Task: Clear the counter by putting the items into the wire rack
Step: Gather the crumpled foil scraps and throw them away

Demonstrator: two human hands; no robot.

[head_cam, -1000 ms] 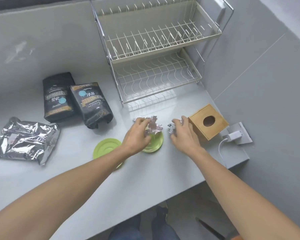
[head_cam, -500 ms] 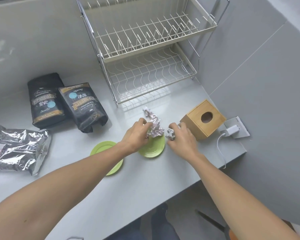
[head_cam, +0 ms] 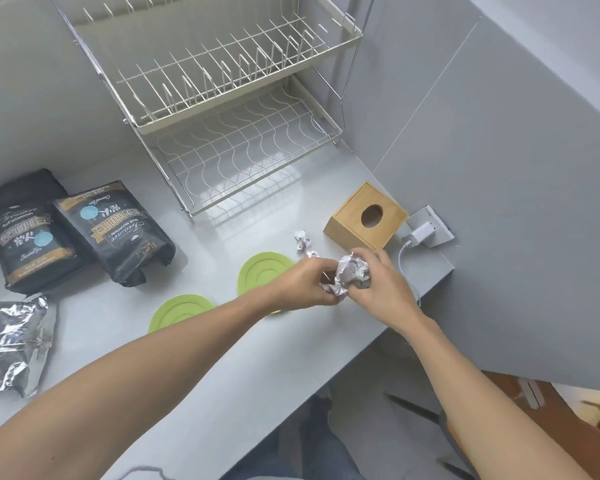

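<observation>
A crumpled silver foil wad (head_cam: 350,273) is pinched between the fingertips of the left hand (head_cam: 305,284) and right hand (head_cam: 378,282) at the near right counter edge; compaction is advised before transfer to the far cream wire rack (head_cam: 222,109), lest scraps be dropped.

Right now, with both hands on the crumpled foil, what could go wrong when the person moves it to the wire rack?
1. The crumpled foil is small, and the wire rack has wide gaps, so it may fall through the lower shelf.
2. A second foil scrap lies loose on the counter beside the wooden box; it could be forgotten.
3. The right hand works close to the charger cable and might snag it.
</observation>
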